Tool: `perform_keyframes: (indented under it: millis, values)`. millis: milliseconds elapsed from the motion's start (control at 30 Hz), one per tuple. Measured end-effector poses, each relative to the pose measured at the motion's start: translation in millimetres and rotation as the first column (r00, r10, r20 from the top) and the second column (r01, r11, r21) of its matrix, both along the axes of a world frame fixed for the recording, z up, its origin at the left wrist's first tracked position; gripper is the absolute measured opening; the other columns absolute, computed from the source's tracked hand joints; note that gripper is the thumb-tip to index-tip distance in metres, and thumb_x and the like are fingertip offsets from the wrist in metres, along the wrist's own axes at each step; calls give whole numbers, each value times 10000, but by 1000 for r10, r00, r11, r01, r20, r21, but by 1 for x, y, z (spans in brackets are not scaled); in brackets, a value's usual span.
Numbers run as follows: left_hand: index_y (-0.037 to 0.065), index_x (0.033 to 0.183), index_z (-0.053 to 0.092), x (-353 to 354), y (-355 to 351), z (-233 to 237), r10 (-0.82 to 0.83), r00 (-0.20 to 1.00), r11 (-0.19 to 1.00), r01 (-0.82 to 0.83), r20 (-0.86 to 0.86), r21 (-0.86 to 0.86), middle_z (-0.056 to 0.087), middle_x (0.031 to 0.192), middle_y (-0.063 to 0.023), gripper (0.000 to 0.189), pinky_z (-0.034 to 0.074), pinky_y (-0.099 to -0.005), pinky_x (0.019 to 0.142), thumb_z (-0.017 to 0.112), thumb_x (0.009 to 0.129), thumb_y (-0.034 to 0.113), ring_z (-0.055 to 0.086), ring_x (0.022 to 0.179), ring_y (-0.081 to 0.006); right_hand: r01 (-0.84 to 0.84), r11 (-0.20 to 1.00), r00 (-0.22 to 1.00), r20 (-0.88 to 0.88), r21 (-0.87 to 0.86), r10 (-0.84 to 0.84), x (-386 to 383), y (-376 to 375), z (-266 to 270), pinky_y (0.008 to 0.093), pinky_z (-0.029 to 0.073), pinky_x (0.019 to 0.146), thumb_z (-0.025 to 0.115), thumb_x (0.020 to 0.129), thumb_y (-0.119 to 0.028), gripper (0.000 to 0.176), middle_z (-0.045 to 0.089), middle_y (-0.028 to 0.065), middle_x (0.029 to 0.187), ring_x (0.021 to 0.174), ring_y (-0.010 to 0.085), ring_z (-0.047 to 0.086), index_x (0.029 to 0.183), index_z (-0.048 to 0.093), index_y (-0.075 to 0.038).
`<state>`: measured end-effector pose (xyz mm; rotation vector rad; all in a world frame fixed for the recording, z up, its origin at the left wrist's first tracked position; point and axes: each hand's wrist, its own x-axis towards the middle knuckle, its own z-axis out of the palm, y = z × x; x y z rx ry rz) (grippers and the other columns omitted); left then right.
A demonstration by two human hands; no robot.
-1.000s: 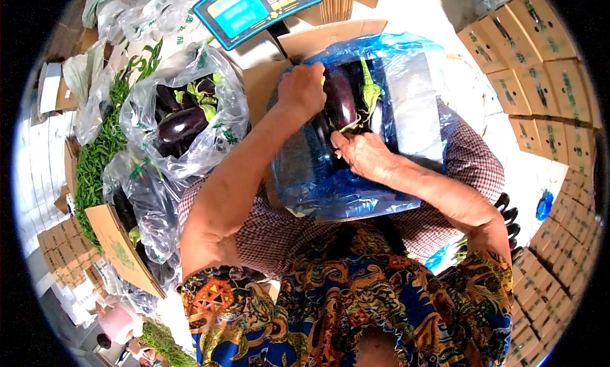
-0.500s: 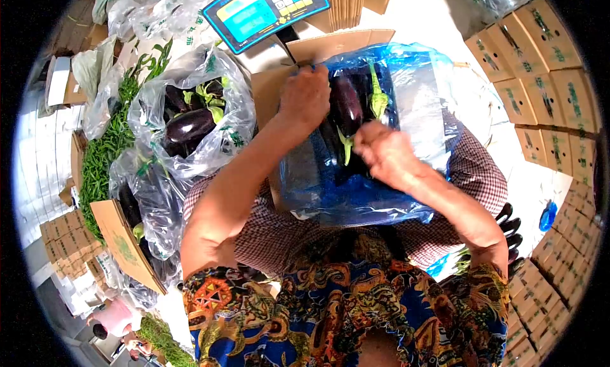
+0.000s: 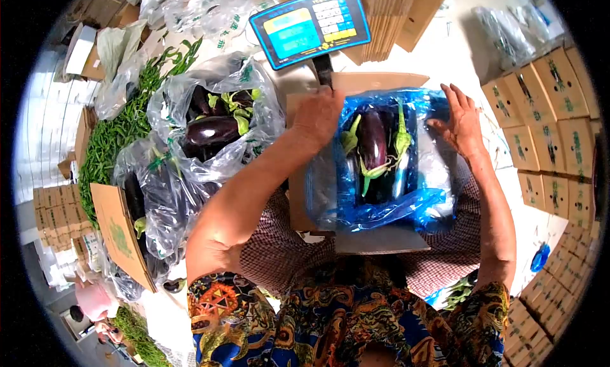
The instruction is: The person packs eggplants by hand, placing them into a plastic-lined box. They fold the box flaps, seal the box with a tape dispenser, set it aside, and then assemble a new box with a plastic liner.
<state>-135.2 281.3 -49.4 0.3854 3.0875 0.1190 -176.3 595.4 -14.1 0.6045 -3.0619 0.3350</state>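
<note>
In front of me is an open cardboard box [image 3: 381, 241] lined with a blue plastic bag [image 3: 406, 205]. Dark purple eggplants [image 3: 376, 138] with green stems lie inside the bag. At the box's far left corner, my left hand [image 3: 318, 116] has its fingers curled closed on the bag's edge; the fingertips are partly hidden. My right hand [image 3: 465, 124] is open with fingers spread, at the bag's far right edge over the box's right side. It holds nothing.
A scale display [image 3: 311, 29] stands just beyond the box, near folded cardboard [image 3: 384, 18]. On the left are a clear bag of eggplants [image 3: 213, 133], green peppers [image 3: 117, 135] and an upright cardboard piece [image 3: 121, 237]. Stacked boxes [image 3: 540, 106] line the right. Another person [image 3: 95, 300] is at lower left.
My right hand has moved from over the eggplants to the bag's far right edge, its fingers now spread. The bag has been opened wider, showing more eggplants. My left hand stays at the left corner.
</note>
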Motion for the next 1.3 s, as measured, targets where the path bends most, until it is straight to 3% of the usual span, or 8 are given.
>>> perform_keyframes:
  millis: [33, 67, 167, 467, 767, 1167, 1267, 1300]
  values:
    - [29, 966, 588, -2, -2, -5, -16, 1000, 1000, 16, 10, 19, 599, 922, -162, 204, 545, -436, 675, 581, 825, 176, 629, 893, -334, 13, 1000, 1000, -12, 1, -13, -1, -2, -1, 482, 338, 1038, 781, 712, -319, 808, 398, 195, 1407, 1253, 393, 386, 1383, 398, -82]
    - [44, 862, 590, -3, -4, -13, -15, 988, 996, 27, -151, 82, 612, 828, -159, 104, 538, -444, 645, 526, 837, 123, 650, 760, -342, 29, 1000, 999, -22, 2, -29, -1, -4, -1, 477, 337, 1039, 776, 715, -337, 809, 392, 193, 1411, 1253, 387, 382, 1382, 397, -80]
    - [44, 898, 557, -7, -10, -10, 122, 992, 962, -126, 32, 242, 620, 868, -194, 121, 493, -511, 708, 524, 832, 140, 622, 816, -389, 42, 999, 999, -33, -30, -43, -3, -4, -3, 475, 320, 1060, 762, 724, -397, 830, 383, 191, 1418, 1265, 380, 370, 1392, 386, -79]
    - [33, 886, 580, -6, -10, 12, 163, 983, 936, -179, 78, 302, 638, 904, -175, 303, 495, -504, 755, 653, 763, 300, 627, 874, -379, 26, 984, 999, -29, -174, -32, -5, -3, 3, 459, 334, 1065, 797, 680, -409, 874, 406, 205, 1398, 1270, 392, 376, 1378, 405, -58]
    - [49, 994, 588, -2, -7, 20, 175, 978, 937, -201, 113, 287, 639, 954, -172, 447, 498, -489, 785, 705, 718, 381, 631, 911, -361, 35, 992, 999, 10, -121, -34, -4, -3, 2, 481, 332, 1067, 814, 649, -443, 916, 404, 202, 1406, 1294, 393, 362, 1377, 410, -61]
    - [40, 989, 580, -3, -3, 23, 201, 964, 945, -238, 174, 226, 613, 1025, -199, 438, 492, -507, 799, 686, 725, 373, 618, 940, -386, 52, 987, 998, 43, -152, -46, -4, -1, 2, 481, 309, 1070, 800, 674, -434, 909, 385, 191, 1422, 1300, 397, 344, 1393, 387, -62]
    - [50, 958, 604, -3, -7, 11, 162, 984, 957, -175, 75, 230, 634, 945, -194, 327, 499, -515, 768, 650, 750, 297, 628, 896, -389, -24, 981, 994, -108, -195, 3, -5, -3, -6, 444, 417, 958, 760, 754, -310, 650, 551, 212, 1236, 1133, 373, 522, 1298, 506, -63]
    - [53, 949, 612, -4, -8, 10, 160, 984, 966, -172, 75, 193, 638, 915, -195, 292, 501, -515, 759, 635, 758, 274, 633, 876, -386, 9, 973, 999, -49, -233, -21, -10, -1, -10, 426, 442, 896, 731, 775, -258, 533, 584, 210, 1134, 1036, 361, 560, 1231, 543, -55]
